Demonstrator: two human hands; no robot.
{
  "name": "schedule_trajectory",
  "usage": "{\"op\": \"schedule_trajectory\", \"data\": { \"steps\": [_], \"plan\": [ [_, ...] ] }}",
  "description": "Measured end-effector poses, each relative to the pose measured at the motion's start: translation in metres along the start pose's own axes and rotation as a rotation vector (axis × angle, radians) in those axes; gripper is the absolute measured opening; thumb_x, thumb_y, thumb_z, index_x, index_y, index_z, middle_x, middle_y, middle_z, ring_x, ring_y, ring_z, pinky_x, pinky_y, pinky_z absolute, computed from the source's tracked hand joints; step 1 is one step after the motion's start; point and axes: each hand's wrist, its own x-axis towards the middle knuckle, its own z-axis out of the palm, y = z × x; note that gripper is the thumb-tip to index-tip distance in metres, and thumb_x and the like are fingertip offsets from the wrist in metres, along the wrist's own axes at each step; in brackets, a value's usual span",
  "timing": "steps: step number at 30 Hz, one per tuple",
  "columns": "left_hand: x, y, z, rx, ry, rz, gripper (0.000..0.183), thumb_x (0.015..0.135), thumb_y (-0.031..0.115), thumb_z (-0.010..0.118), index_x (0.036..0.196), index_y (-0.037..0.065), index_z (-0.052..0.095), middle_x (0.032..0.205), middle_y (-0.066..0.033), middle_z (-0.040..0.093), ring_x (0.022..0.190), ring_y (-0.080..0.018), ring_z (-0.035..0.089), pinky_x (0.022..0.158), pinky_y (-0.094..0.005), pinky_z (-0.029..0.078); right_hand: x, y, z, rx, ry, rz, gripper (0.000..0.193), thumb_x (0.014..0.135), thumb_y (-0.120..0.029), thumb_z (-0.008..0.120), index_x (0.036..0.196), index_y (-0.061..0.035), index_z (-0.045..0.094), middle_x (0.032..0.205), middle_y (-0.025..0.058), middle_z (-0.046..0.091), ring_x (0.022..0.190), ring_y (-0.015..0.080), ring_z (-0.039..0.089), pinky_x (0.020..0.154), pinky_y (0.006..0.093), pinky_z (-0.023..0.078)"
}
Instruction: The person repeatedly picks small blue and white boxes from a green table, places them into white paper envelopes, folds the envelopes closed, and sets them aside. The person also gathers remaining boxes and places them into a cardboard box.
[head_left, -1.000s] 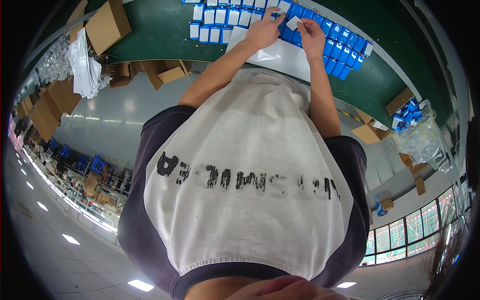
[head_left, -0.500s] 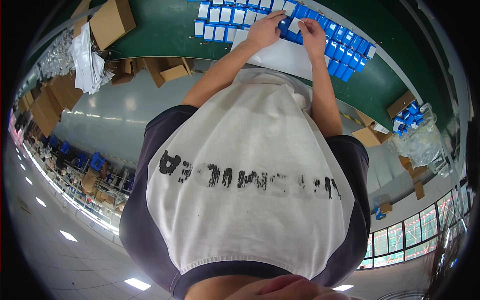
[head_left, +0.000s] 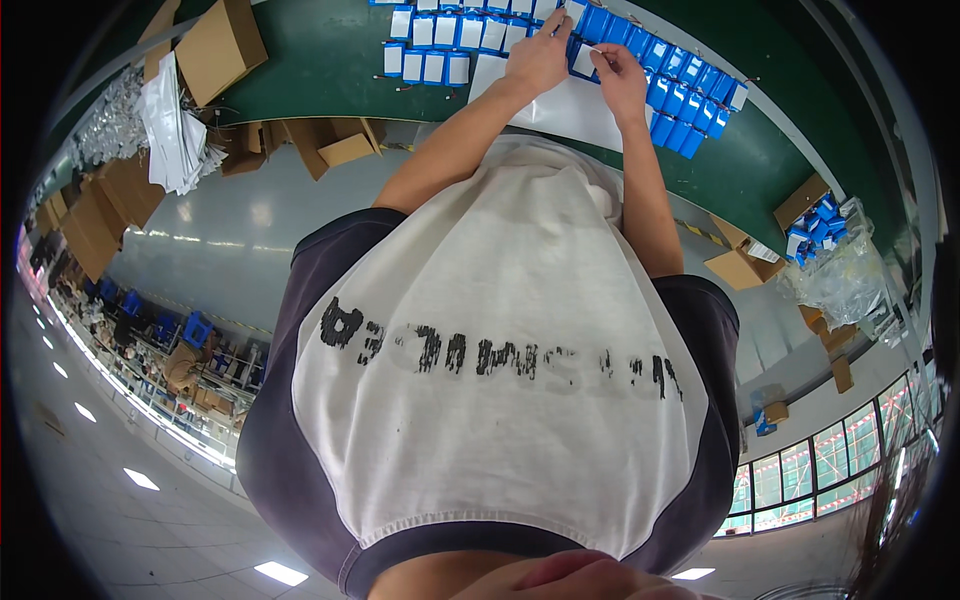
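Both my arms reach over my white and dark shirt to a green table [head_left: 330, 70]. My left hand [head_left: 538, 62] and my right hand [head_left: 620, 78] meet over a white sheet [head_left: 575, 108] lying on the table. Between their fingertips they pinch a small white label [head_left: 583, 60]. Rows of blue rectangular packs [head_left: 690, 95] with white labels lie right beside the hands, running to the right. More such packs with white faces [head_left: 440, 45] lie in rows to the left of my left hand.
Brown cardboard boxes [head_left: 220, 40] and white plastic bags [head_left: 170, 120] sit at the table's left end. Open cartons [head_left: 335, 145] stand under the table edge. A carton with blue packs [head_left: 815, 215] and a clear bag [head_left: 840, 275] are at the right.
My hands stay together over the white sheet and shift only slightly. The small white label remains between my fingers.
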Motion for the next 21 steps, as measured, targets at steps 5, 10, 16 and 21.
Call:
{"op": "schedule_trajectory", "data": {
  "steps": [5,10,16,21],
  "plan": [
    [-0.006,-0.023,0.002,-0.019,0.046,0.107,0.041,0.085,0.015,0.066,0.125,0.014,0.064,0.132,-0.0040,0.059,0.086,-0.0323,0.072,0.072,-0.0438,0.060,0.002,-0.003,0.006,-0.014,-0.021,-0.008,0.021,0.091,-0.019,0.072,0.106,-0.0050,0.071,0.089,0.0018,0.072,0.076,0.0086,0.062,0.070,0.0241,0.049],
    [-0.025,-0.021,-0.021,-0.048,0.076,0.112,0.031,0.087,0.014,0.063,0.118,0.015,0.068,0.125,-0.0032,0.062,0.080,-0.0310,0.072,0.069,-0.0431,0.060,0.010,0.003,0.007,-0.025,-0.049,-0.038,0.023,0.091,-0.022,0.073,0.106,-0.0059,0.072,0.092,0.0049,0.074,0.083,0.0112,0.068,0.075,0.0258,0.053],
    [-0.045,-0.040,-0.018,0.000,0.013,0.115,0.032,0.092,0.018,0.058,0.123,0.019,0.066,0.105,-0.0053,0.071,0.079,-0.0312,0.071,0.067,-0.0429,0.059,0.023,0.007,0.016,-0.275,-0.128,-0.117,0.021,0.090,-0.022,0.074,0.104,-0.0071,0.073,0.093,0.0099,0.076,0.083,0.0183,0.073,0.077,0.0288,0.056],
    [-0.052,-0.034,-0.014,0.061,-0.109,0.163,0.045,0.092,0.018,0.057,0.136,0.026,0.057,0.100,-0.0076,0.073,0.080,-0.0315,0.071,0.068,-0.0435,0.059,0.024,0.007,0.024,-0.308,-0.119,-0.124,0.019,0.088,-0.022,0.074,0.102,-0.0092,0.073,0.090,0.0068,0.075,0.081,0.0208,0.072,0.075,0.0305,0.056]
  ]
}}
